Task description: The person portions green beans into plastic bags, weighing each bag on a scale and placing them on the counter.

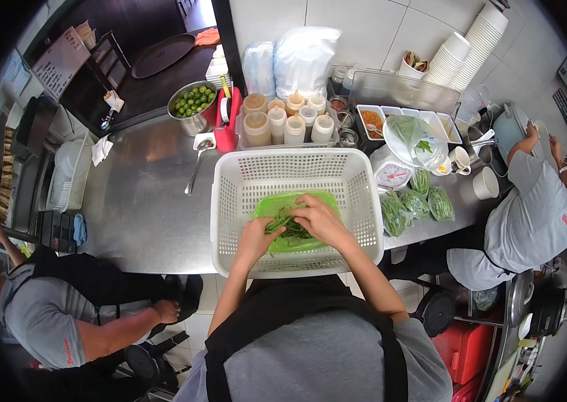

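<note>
A large white perforated plastic basket [293, 160] stands before me at the counter's front edge. Inside it lies a smaller bright-green plastic basket [331, 200] holding cut green vegetable stalks [294, 232]. My left hand [257, 238] is at its left side, with a few stalks between thumb and fingers. From the right, my right hand [321, 221] reaches over the same stalks with bent fingers. Its fingertips are close to the left hand's bunch; whether they grip any stalk is unclear.
Bagged green beans [398, 213] lie right of the basket, beside a dial scale [391, 173] bearing a plastic bag [416, 133]. Behind are sauce bottles [294, 129] and a pot of limes [195, 120]. A spoon [194, 173] lies left. Co-workers stand left [57, 306] and right [524, 216].
</note>
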`<state>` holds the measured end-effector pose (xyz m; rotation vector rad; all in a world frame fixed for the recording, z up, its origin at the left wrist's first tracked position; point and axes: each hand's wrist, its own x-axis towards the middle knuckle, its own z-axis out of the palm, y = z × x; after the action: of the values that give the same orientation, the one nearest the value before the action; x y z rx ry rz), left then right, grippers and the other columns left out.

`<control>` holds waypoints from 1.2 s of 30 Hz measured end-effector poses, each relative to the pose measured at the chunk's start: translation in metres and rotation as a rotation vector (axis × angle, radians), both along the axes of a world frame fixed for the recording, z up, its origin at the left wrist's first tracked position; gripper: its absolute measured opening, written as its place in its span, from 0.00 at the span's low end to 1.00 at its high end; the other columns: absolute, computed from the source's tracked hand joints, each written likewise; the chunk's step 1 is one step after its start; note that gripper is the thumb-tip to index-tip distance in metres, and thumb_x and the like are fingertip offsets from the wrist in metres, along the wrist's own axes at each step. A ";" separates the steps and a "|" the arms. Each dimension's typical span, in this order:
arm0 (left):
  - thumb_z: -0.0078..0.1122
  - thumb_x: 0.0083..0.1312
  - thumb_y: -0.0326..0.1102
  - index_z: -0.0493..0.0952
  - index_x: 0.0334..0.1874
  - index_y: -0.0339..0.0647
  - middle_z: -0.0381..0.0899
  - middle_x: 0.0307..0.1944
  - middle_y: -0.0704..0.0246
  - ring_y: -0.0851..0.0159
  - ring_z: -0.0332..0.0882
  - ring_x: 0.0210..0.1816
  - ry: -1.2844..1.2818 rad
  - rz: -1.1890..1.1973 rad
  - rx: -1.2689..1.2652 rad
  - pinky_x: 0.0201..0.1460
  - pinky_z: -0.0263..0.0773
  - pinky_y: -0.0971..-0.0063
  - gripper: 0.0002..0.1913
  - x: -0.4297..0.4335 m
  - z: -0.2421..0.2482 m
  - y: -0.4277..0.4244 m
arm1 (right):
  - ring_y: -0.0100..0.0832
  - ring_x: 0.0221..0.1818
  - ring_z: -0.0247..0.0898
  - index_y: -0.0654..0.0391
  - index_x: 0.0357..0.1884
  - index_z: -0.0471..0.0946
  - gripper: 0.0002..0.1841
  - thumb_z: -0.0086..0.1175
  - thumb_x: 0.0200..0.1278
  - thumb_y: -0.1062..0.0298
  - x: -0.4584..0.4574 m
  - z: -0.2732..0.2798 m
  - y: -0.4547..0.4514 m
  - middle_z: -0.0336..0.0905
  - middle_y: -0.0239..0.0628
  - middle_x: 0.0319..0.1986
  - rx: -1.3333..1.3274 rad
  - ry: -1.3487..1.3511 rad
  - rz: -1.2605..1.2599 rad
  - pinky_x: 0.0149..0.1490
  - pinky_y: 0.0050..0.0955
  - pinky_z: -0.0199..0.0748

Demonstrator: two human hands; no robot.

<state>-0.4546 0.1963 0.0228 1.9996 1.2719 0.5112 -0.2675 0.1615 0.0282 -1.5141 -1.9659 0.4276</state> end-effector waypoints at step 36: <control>0.57 0.61 0.32 0.78 0.38 0.34 0.77 0.24 0.75 0.79 0.68 0.26 -0.617 0.195 -0.170 0.33 0.64 0.84 0.09 -0.003 -0.017 0.010 | 0.28 0.23 0.68 0.64 0.26 0.78 0.06 0.59 0.50 0.71 -0.007 -0.001 -0.006 0.74 0.38 0.21 -0.246 0.461 -0.051 0.32 0.26 0.66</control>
<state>-0.4574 0.2058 0.0059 1.4192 1.0714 0.9879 -0.2749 0.1559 0.0268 -1.4471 -1.5524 0.9332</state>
